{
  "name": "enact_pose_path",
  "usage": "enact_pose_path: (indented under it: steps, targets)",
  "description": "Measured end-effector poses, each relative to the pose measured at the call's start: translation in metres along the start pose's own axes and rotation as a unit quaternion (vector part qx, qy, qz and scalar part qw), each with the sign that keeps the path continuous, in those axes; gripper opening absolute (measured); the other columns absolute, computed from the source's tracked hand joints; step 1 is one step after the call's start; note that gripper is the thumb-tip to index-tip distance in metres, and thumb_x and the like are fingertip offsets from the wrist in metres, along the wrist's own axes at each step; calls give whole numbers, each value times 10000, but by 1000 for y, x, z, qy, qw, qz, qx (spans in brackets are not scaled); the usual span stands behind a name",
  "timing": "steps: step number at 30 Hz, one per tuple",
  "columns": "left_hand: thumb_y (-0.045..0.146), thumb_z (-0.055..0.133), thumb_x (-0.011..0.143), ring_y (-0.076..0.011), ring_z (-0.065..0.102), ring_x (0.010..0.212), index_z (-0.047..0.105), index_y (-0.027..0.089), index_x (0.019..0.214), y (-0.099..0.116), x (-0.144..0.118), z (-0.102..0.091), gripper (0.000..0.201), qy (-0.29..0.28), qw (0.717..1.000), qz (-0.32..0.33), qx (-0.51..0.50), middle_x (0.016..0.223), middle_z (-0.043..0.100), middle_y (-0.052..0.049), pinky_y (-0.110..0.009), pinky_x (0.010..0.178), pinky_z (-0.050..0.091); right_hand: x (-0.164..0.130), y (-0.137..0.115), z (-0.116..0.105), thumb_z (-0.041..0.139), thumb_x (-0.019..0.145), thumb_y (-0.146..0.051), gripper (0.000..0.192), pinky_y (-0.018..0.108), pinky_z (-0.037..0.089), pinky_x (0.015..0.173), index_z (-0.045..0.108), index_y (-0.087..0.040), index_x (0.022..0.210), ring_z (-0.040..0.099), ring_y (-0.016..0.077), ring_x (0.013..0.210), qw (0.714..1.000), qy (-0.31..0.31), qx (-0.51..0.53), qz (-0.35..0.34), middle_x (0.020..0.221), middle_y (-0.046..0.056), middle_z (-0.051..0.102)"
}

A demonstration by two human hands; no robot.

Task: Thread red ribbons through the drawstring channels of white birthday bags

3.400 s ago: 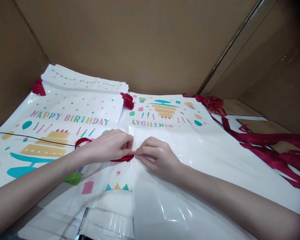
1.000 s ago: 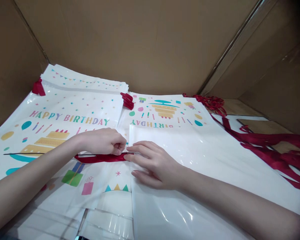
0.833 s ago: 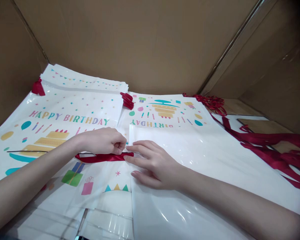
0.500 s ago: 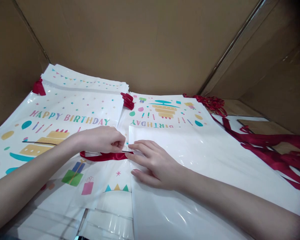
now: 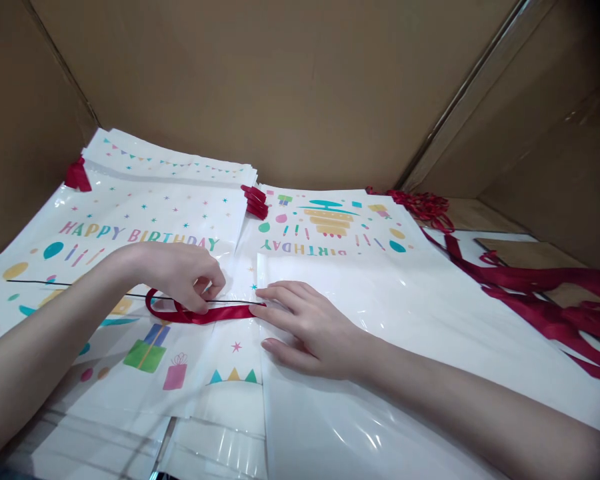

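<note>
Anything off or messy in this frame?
Mostly tidy. The loose red ribbons at the right lie in a tangled heap. The middle birthday bag lies with its print upside down relative to the left stack.

Bag stack (image 5: 145, 207) left, folded bag (image 5: 390, 313) right, ribbon (image 5: 215, 312) between.

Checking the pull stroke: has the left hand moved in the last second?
Yes. The left hand slid left, away from the white bag's corner, pinching the ribbon.

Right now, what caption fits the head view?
Left hand pinches red ribbon; right hand presses flat on white bag.
</note>
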State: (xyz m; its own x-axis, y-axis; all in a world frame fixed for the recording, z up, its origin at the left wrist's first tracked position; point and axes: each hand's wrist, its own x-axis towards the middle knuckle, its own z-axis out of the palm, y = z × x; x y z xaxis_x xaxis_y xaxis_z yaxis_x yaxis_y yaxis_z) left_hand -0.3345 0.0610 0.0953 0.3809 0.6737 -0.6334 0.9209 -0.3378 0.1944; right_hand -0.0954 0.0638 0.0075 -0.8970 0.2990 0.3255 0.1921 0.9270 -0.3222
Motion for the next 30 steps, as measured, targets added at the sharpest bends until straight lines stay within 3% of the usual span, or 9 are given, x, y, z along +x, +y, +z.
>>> enact_pose_path:
  steps: [5, 12, 18, 25, 30]
  targets:
    - [300, 640, 668, -124, 493, 531, 544, 194, 601, 2, 0, 1, 158, -31, 999, 3, -6, 590, 580, 24, -234, 497, 309, 1, -1, -1, 455, 904, -379, 382, 432, 400, 940, 589, -150, 1180, 474, 251, 1141, 1000, -8, 2, 4, 1252, 135, 545]
    - [152, 643, 542, -129, 493, 522, 578, 200, 550, -8, 3, 4, 81, -25, 999, -40, 4, 598, 590, 19, -233, 457, 287, 1, -1, -1, 453, 907, -381, 373, 439, 394, 944, 579, -156, 1177, 472, 247, 1143, 1000, -12, -1, 5, 1261, 133, 542]
    - [210, 637, 579, -149, 536, 572, 644, 210, 584, -18, 0, 1, 9, 9, 997, -65, 26, 652, 637, -10, -232, 466, 294, 0, 0, 0, 452, 910, -376, 363, 442, 395, 941, 563, -169, 1187, 472, 246, 1146, 1000, -12, -5, 1, 1256, 132, 543]
    - [291, 642, 599, -177, 567, 629, 668, 210, 598, -19, -3, -3, 85, 10, 995, -101, 17, 715, 667, -43, -235, 481, 312, 0, 0, -1, 454, 911, -371, 366, 429, 389, 953, 572, -159, 1185, 473, 239, 1144, 1000, -10, 0, 0, 1251, 125, 547]
    - [234, 637, 574, -187, 570, 693, 673, 228, 731, -13, -5, -2, 161, 10, 993, -114, 42, 765, 660, -36, -228, 509, 321, -1, 0, -1, 461, 907, -372, 367, 424, 393, 946, 578, -162, 1184, 474, 240, 1138, 1000, -4, 6, 2, 1253, 124, 547]
